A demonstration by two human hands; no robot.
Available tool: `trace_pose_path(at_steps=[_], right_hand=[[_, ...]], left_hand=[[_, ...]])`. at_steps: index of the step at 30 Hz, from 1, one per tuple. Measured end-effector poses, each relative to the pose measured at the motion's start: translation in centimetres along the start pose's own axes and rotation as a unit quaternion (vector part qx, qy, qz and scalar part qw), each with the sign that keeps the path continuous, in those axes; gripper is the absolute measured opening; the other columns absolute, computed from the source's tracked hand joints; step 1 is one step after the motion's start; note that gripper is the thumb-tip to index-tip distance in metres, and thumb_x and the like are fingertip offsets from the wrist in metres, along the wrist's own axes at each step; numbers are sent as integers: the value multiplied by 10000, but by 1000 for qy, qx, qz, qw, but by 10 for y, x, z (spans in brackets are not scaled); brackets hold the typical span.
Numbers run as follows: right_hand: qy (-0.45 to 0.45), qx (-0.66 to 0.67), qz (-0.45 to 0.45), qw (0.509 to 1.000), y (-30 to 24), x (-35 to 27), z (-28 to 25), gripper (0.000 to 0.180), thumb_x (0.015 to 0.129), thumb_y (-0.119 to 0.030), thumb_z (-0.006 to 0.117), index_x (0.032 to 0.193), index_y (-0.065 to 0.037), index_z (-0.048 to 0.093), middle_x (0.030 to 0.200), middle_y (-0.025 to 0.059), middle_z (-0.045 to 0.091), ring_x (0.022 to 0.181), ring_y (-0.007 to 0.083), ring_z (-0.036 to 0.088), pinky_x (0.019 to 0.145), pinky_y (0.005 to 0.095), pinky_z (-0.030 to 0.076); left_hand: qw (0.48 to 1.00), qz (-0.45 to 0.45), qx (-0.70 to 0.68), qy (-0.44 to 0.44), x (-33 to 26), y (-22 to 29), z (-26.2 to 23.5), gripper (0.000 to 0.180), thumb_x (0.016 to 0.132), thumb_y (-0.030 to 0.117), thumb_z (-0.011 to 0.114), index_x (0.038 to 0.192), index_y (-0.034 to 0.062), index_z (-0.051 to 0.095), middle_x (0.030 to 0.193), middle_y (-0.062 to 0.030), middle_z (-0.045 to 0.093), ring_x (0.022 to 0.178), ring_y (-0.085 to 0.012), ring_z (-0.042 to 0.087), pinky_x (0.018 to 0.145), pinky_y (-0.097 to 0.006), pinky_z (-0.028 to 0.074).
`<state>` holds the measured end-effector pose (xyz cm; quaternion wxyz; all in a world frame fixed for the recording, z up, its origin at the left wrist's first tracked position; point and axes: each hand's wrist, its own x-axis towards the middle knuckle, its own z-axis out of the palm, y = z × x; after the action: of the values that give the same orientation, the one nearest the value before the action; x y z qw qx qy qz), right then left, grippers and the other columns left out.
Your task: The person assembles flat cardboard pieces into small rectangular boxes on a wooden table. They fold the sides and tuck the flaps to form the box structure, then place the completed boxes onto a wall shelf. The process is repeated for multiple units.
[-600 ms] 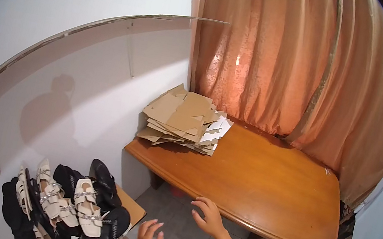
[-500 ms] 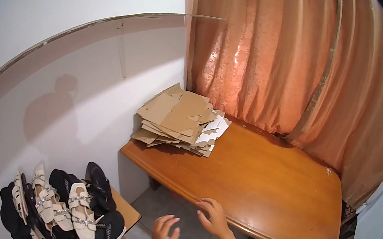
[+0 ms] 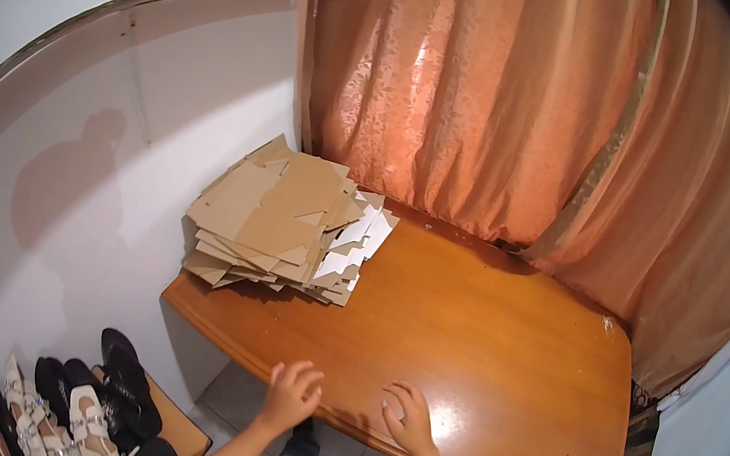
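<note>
Since half a second earlier, my left hand [image 3: 290,396] had risen from below the table [image 3: 496,366] to its near edge, beside my right hand [image 3: 408,418]. Both hands rested on that edge, fingers loosely spread, holding nothing. The wooden table was glossy and orange-brown. At its far left corner lay a stack of flattened cardboard pieces [image 3: 283,224], well apart from my hands. Behind it hung a salmon curtain [image 3: 501,106]. Low on my left, shoes [image 3: 80,403] stood against the white wall [image 3: 55,176].
</note>
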<state>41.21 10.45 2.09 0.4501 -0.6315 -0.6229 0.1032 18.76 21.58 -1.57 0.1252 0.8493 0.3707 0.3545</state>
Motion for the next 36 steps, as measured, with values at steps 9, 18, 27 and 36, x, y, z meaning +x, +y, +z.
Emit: trace_pose_path(at_steps=[9,18,27,36], right_hand=[[78,-24,32,996,17,98,12,306,755,-25,623,1059,-46,601,1101,159,569,1037,329,547,897,387,445],[-23,-96,26,995,31,159,74,385,789,-90,618,1168,-115,553,1248,140,513,1103,330,529,959,473,401],[-123,-160,14,979,30,195,123,465,796,-126,620,1245,-130,500,1384,147,384,1318,321,338,1028,613,266],[-157,-202,-32,966,31,238,136,507,790,-165,640,1270,-157,476,1416,144,352,1337,327,303,1030,626,248]], left_hand=[[994,-69,85,32,168,-150,4,383,758,225,670,1124,123,619,1240,-105,511,1163,-282,466,1028,-548,244],[973,-79,141,-164,232,-199,12,603,725,276,678,1298,206,504,1407,-141,359,1344,-309,279,1012,-712,88],[977,67,150,-134,237,-223,25,357,811,326,638,1143,195,633,1239,-72,549,1218,-242,461,1016,-698,112],[977,190,75,-51,269,-226,24,102,822,130,626,918,99,638,976,-26,662,970,-186,620,1055,-595,186]])
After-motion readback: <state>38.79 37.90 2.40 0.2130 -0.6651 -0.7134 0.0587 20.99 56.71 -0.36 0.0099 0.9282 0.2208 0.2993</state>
